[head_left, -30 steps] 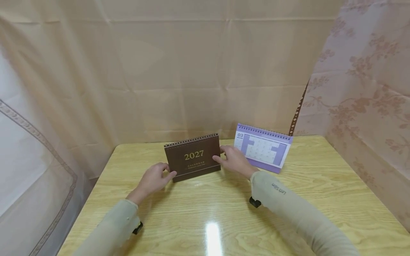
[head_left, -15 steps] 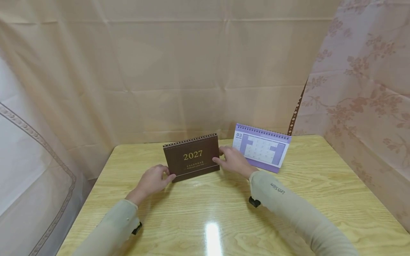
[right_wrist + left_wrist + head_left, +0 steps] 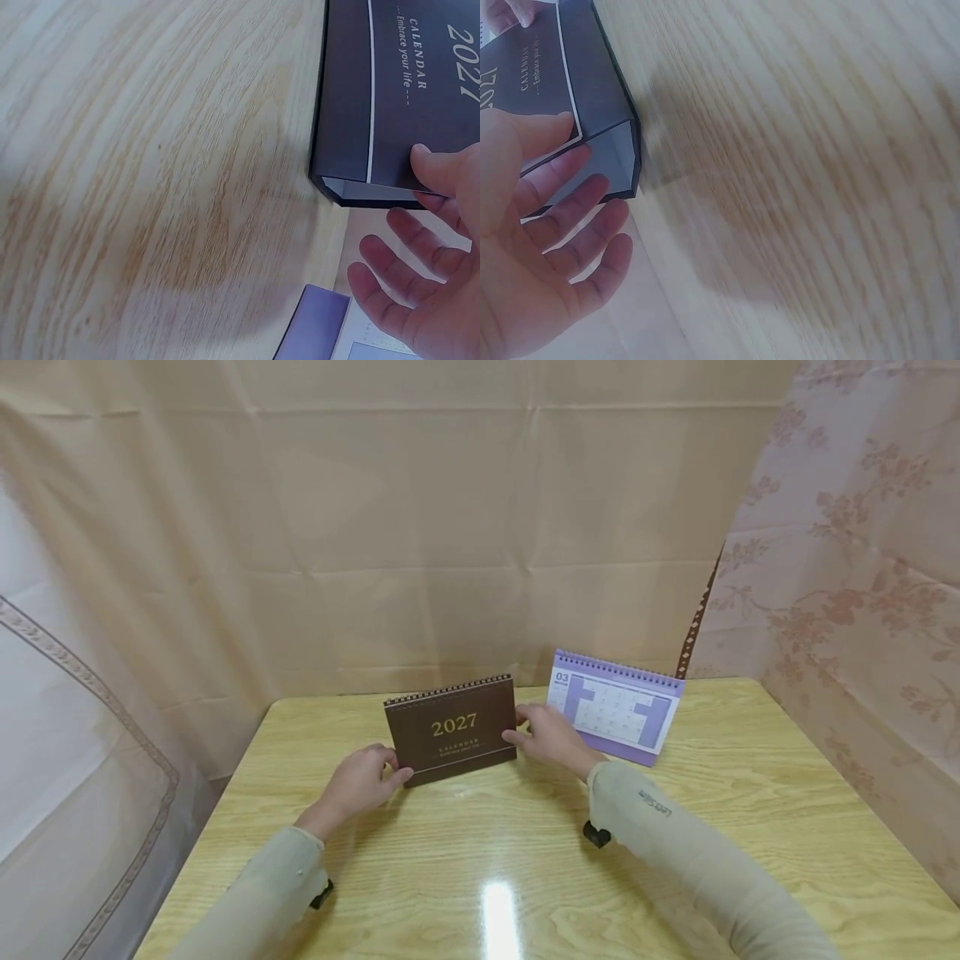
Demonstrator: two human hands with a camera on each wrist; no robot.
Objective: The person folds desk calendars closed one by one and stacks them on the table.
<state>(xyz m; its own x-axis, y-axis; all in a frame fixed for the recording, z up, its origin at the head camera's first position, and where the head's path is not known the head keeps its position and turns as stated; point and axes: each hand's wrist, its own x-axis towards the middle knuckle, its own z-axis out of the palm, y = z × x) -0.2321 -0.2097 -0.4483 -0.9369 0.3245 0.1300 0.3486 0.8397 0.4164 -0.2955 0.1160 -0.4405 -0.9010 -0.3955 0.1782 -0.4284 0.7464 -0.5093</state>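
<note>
Left hand (image 3: 356, 783): I pinched the brown calendar (image 3: 452, 731) at its lower left side, thumb on the front cover, index finger behind it, my other fingers loosely curved beside the open end.
Right hand (image 3: 551, 739): a narrow pinch on the cover's right edge, thumb in front, index finger behind; the remaining fingers fanned out free.
Brown calendar: it stood tented on the desk (image 3: 450, 868) between my hands, "2027" facing me, left end nearer to me than the right, spiral binding (image 3: 448, 690) on top.
Purple calendar (image 3: 618, 706): it stood just beside my right hand, showing "03" (whether my knuckles touched it, I couldn't tell).
Tent risk: since both pinches seemed to take only the front cover, I judged an uneven pull might skew the base or fold the tent.
Neighbour risk: an outward swing of my right hand could have knocked the purple calendar, being so near.
</note>
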